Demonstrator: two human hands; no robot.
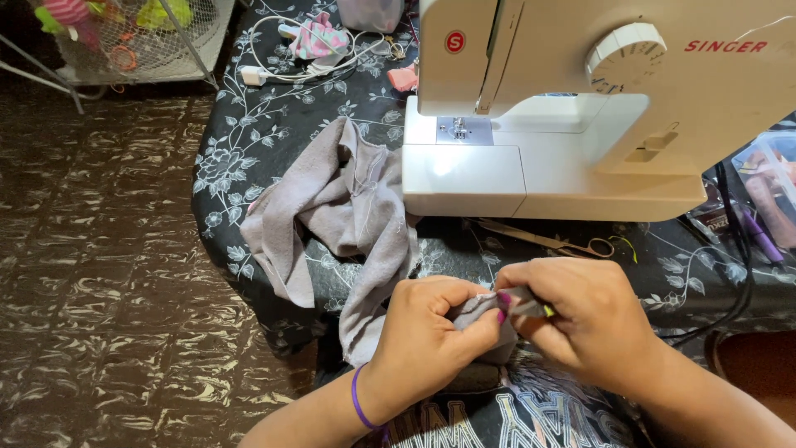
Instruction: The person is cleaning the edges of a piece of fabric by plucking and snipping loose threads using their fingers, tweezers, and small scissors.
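Observation:
A grey knit fabric [344,211] lies crumpled on the table to the left of a white sewing machine [547,124], and one end trails down to my hands. My left hand [427,336] pinches a bunched fold of this fabric between thumb and fingers; a purple band circles its wrist. Pressed against it, my right hand [584,319] grips the same fold from the other side. A small yellow tip shows between my right fingers; what it belongs to is hidden.
Scissors [551,242] lie on the black floral tablecloth [249,133] in front of the machine. A white cable and charger [265,70] and small cloth items sit at the back. A clear plastic box [767,187] stands at right; a wire rack [141,41] stands on the floor.

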